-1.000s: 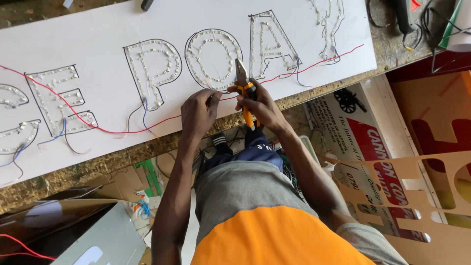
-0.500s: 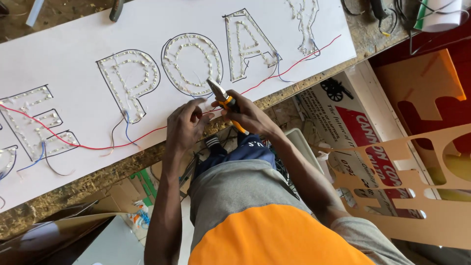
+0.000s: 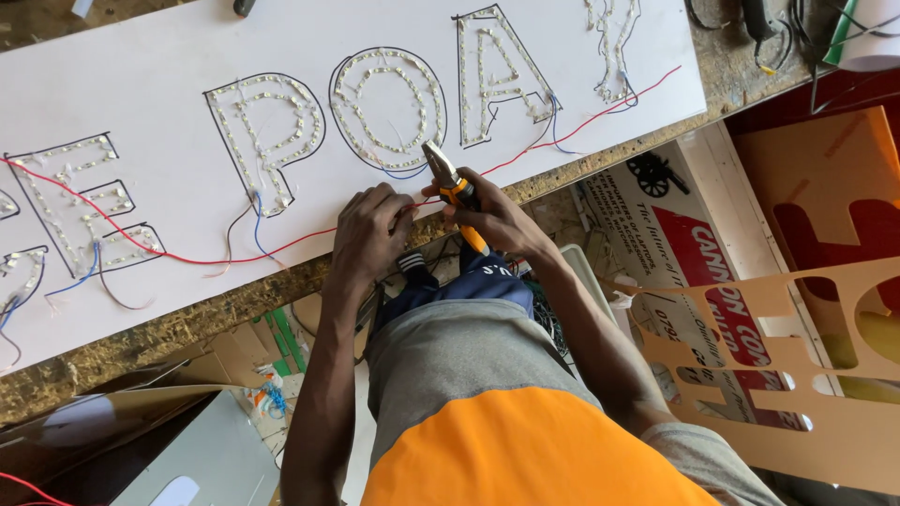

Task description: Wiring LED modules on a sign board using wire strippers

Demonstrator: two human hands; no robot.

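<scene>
1. Orange-handled steel pliers point(image 3: 452, 187) sit in the right hand point(image 3: 497, 217), whose fingers are wrapped around the grips; the grey nose points up and left onto the board, just below the round outlined letter point(image 3: 387, 110).
2. Left hand point(image 3: 371, 234) is curled, its fingertips pinched on the thin red wire point(image 3: 216, 258) right beside the pliers — the two hands are almost touching at the near edge of the board.
3. That red wire runs along the lower part of the large white sign board point(image 3: 150, 56), from the far left across to the hands, then on rightward and upward past the pointed outlined letter point(image 3: 497, 80).
4. Each black-outlined letter is filled with rows of small pale light modules; short blue and black wire tails hang from several of them.
5. White board lies flat on a rough chipboard tabletop point(image 3: 187, 323), whose speckled edge shows below it.
6. Below the tabletop — a cardboard box with a red and white printed panel point(image 3: 698, 248) and a tan cut-out stencil sheet point(image 3: 825, 375) at the right.
7. Person wears a grey and orange shirt point(image 3: 497, 422).
</scene>
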